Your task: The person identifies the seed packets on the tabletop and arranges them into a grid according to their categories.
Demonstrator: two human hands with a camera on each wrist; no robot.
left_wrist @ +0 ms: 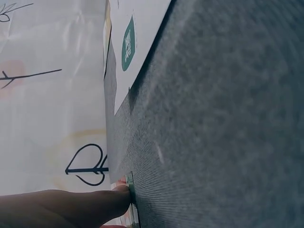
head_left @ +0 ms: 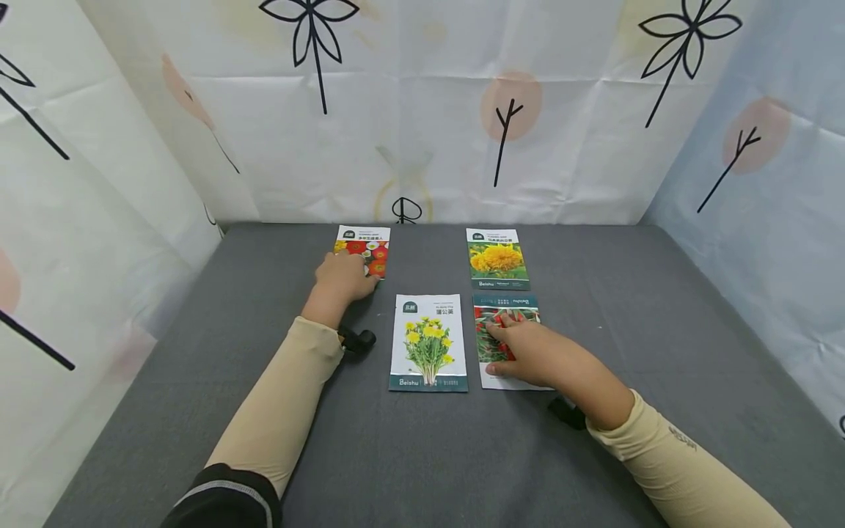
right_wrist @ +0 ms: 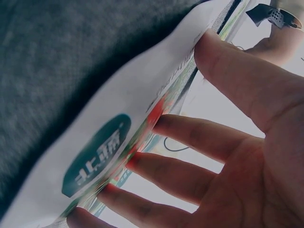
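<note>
In the head view my left hand [head_left: 345, 279] rests on the far left seed packet [head_left: 364, 233], which pictures red, yellow and white flowers. The hand covers its lower left part, the thumb near its bottom edge. In the left wrist view that thumb [left_wrist: 107, 204] touches the packet's edge. My right hand [head_left: 538, 352] lies over a red pepper seed packet [head_left: 508, 301], turned upside down with its white heading toward me. Spread fingertips touch its face in the right wrist view, with the thumb [right_wrist: 228, 66] at its edge. The packet's white end [right_wrist: 57, 161] looks wavy there.
A dandelion seed packet [head_left: 429, 343] lies between my forearms, left of the pepper packet. Behind the pepper packet is a yellow flower seed packet [head_left: 498, 259]. The grey cloth-covered table [head_left: 422, 455] meets a white patterned curtain [head_left: 422, 147] at the back.
</note>
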